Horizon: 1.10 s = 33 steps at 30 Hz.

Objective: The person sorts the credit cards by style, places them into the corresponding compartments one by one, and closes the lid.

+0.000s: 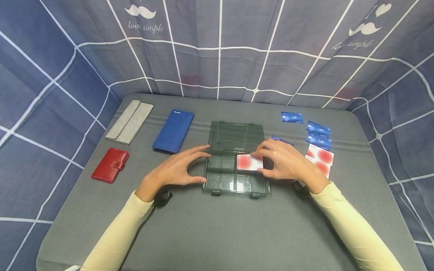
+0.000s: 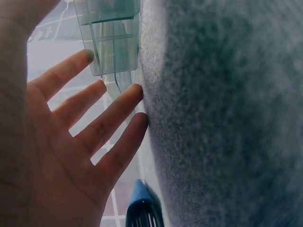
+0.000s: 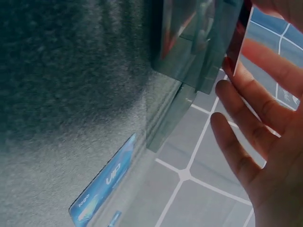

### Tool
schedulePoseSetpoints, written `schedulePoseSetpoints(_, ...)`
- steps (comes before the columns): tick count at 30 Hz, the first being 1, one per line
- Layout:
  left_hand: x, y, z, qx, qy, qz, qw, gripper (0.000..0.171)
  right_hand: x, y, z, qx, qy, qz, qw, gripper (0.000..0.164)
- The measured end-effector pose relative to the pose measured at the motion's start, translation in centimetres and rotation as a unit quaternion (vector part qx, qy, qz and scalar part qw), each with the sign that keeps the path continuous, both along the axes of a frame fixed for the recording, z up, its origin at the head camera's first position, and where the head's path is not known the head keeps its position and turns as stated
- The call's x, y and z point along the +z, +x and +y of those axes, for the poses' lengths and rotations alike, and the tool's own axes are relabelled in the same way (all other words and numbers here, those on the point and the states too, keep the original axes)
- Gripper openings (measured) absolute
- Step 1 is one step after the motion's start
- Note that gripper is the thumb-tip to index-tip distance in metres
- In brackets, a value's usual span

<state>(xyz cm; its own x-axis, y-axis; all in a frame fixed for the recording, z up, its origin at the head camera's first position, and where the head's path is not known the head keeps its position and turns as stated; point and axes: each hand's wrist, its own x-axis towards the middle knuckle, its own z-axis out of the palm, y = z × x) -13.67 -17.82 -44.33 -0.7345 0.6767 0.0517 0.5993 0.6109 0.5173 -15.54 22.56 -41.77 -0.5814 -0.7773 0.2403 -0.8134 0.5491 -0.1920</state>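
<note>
A translucent grey-green plastic compartment box point(image 1: 220, 182) lies on the table with its lid point(image 1: 237, 136) folded back. My right hand point(image 1: 285, 161) pinches a white card with red circles point(image 1: 245, 162) above the box's rear right compartment. That card shows edge-on between thumb and fingers in the right wrist view, with my right fingers point(image 3: 241, 161) beside the box wall. At the box's left side is my left hand point(image 1: 176, 166), fingers spread and nothing held. The left wrist view has its fingertips right by the box point(image 2: 113, 42).
To the right lie several blue VIP cards point(image 1: 292, 117) and more red-circle cards point(image 1: 320, 155); one blue card point(image 1: 283, 140) is partly behind my right hand. On the left are a grey folding wallet point(image 1: 130, 121), a blue booklet point(image 1: 174, 131) and a red wallet point(image 1: 110, 165).
</note>
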Motion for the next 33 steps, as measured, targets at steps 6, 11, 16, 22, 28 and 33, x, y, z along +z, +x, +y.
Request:
schedulePoseSetpoints(6,-0.1,0.0,0.0,-0.002,0.001,0.002,1.0,0.083,-0.2,0.1,0.2,0.007,-0.007,0.005,1.0,0.044)
schedulePoseSetpoints(11,-0.1,0.0,-0.1,-0.001,-0.001,-0.002,1.0,0.083,-0.3,0.2,0.2,0.011,-0.015,0.012,1.0,0.044)
schedulePoseSetpoints(16,-0.1,0.0,0.0,0.0,-0.002,-0.003,1.0,0.082,-0.7,0.3,0.7,0.013,-0.03,0.015,0.999,0.044)
schedulePoseSetpoints(22,-0.2,0.2,0.0,-0.004,-0.003,-0.002,1.0,0.083,-1.0,1.0,2.5,-0.026,-0.04,0.004,0.999,0.046)
schedulePoseSetpoints(28,-0.2,0.1,-0.1,-0.003,0.005,0.002,1.0,0.083,-0.8,1.4,4.8,-0.066,-0.061,-0.009,0.996,0.045)
schedulePoseSetpoints(33,-0.2,0.1,0.0,-0.003,0.003,0.001,1.0,0.082,-0.7,1.5,7.2,-0.099,-0.081,-0.008,0.992,0.045)
